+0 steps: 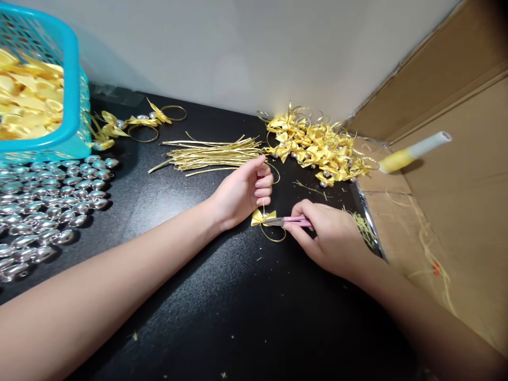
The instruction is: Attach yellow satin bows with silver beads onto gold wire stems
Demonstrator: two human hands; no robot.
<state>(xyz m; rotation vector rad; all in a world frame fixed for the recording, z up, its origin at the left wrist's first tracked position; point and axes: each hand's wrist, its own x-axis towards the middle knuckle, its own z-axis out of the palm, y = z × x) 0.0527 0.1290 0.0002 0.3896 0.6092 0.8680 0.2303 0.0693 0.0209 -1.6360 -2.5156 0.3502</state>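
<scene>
Bow (262, 216), gold with a wire loop, sits mid-table (222, 296) between both hands. At far left are a blue basket (71, 63) of ribbon and silver beads (51, 206), then gold strips (214, 153). The left hand (242, 193), fingers curled, pinches the bow's wire from above. The right hand (329, 238) grips pink snips (291, 221), blades at the bow. Behind lies a pile (317, 145) of bows, with a cardboard box (456, 185) at right.

Head-worn camera, facing forward-down, close above table (238, 312)

basket (73, 79): cut by left edge | pink snips (294, 219): handles hidden in right hand (333, 241)
</scene>
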